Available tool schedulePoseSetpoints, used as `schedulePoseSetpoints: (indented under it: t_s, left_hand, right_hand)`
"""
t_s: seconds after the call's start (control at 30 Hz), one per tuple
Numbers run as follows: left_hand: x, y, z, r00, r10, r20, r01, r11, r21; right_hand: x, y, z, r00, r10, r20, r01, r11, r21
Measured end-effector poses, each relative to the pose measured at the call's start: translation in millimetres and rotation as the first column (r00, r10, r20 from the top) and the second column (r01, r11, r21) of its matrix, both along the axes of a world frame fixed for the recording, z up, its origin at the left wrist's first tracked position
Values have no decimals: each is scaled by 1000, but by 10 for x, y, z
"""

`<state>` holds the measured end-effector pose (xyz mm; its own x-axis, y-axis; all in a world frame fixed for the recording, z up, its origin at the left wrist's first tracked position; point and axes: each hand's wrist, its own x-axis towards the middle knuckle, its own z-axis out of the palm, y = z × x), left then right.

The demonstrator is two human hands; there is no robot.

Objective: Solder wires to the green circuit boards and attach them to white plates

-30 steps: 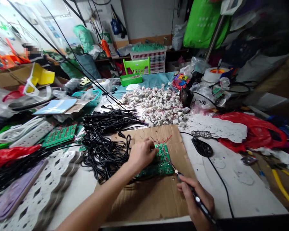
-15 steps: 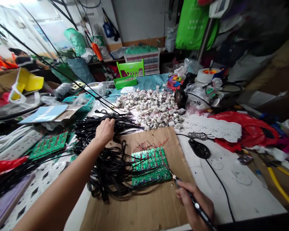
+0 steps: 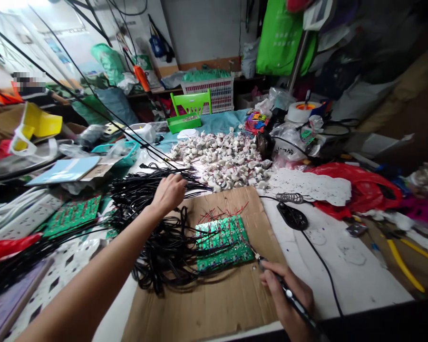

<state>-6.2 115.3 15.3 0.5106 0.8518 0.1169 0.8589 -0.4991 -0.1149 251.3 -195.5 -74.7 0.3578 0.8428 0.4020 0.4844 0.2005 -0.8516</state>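
My left hand (image 3: 170, 191) is over the bundle of black cables (image 3: 142, 190), its fingers curled down; the fingertips are hidden, so I cannot see what they hold. In my right hand (image 3: 288, 289) is a soldering iron (image 3: 288, 293), held like a pen, its tip pointing at the right edge of a green circuit board panel (image 3: 223, 244). Red wires stick up along the panel's back, and black cables run onto it from the left. Beneath the panel lies a sheet of cardboard (image 3: 235, 304). More looped black cables (image 3: 164, 256) rest left of it.
Behind the cardboard spreads a heap of small white parts with red wires (image 3: 228, 156). A black stand with a coil (image 3: 292, 216) sits at right, near yellow-handled pliers (image 3: 404, 266). Another green panel (image 3: 73, 216) and a power strip (image 3: 32, 213) lie left. Far left, a person (image 3: 35, 97) sits.
My left hand has moved right over the cables. The iron's tip has drawn back slightly to the panel's right edge. The whole view has shifted a little.
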Motion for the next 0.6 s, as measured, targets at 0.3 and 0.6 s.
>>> schedulePoseSetpoints:
  t_s: [0.3,0.6]
  left_hand:
    - [517,394,-340,983,-58,176,77,991,-107]
    - [205,150,595,689,96,719,-176,984,37]
  right_hand:
    - [-47,49,-9,999,-49,-22,50,998,32]
    - [-14,40,54,997,-38,-68,38,999,-2]
